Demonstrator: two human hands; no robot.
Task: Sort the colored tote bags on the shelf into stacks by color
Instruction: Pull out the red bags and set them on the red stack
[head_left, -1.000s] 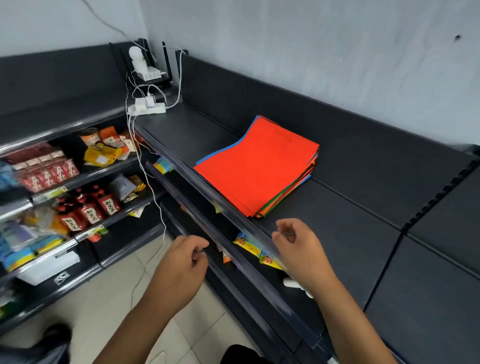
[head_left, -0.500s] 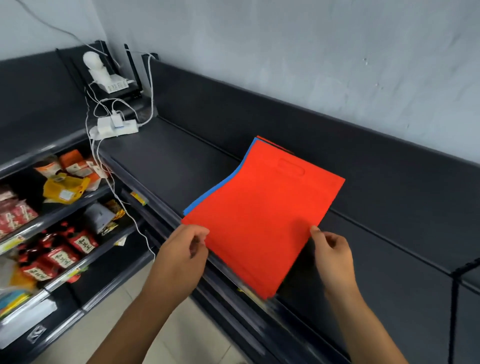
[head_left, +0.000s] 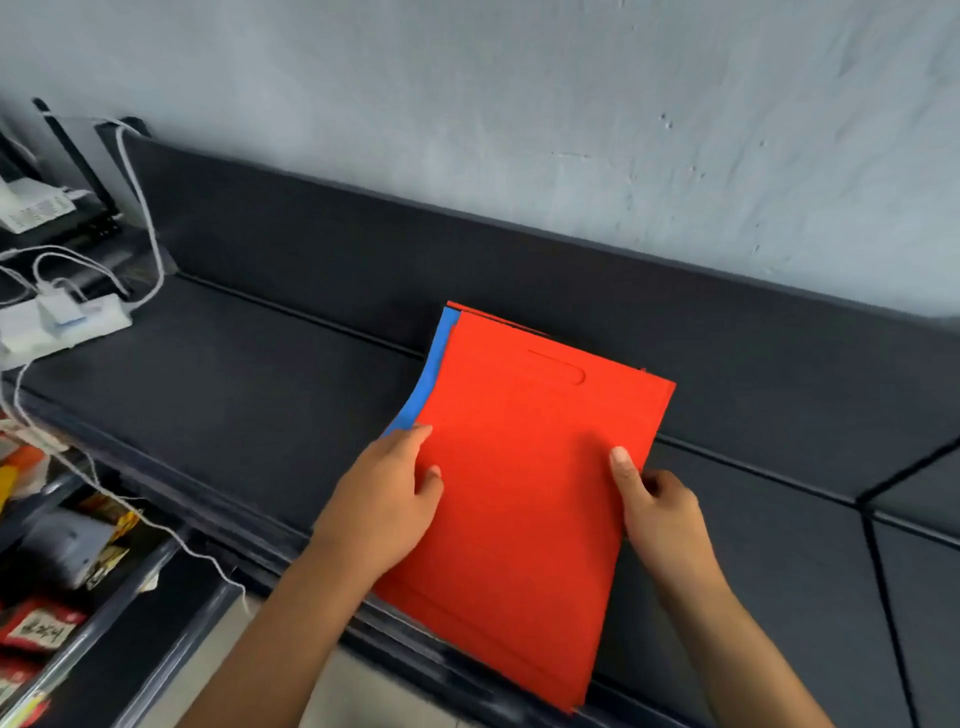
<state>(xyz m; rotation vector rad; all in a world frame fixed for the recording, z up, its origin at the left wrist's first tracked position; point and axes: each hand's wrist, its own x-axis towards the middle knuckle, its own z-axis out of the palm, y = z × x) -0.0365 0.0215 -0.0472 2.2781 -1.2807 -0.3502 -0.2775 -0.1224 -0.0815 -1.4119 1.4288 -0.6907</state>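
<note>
Tote bags (head_left: 524, 467) sit in one mixed pile on the shelf (head_left: 234, 395), overhanging its front edge. Your left hand (head_left: 387, 499) and right hand (head_left: 657, 512) each pinch the top red bag's sides; lift only that one, leaving the blue bag (head_left: 426, 384) underneath.

Left hand (head_left: 387, 501) and right hand (head_left: 657, 512) grip red tote bag (head_left: 519, 467) edges; blue bag (head_left: 434, 374) beneath, on shelf (head_left: 234, 395).

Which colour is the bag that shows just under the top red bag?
Blue; its edge shows at the stack's left side, head view.
</note>
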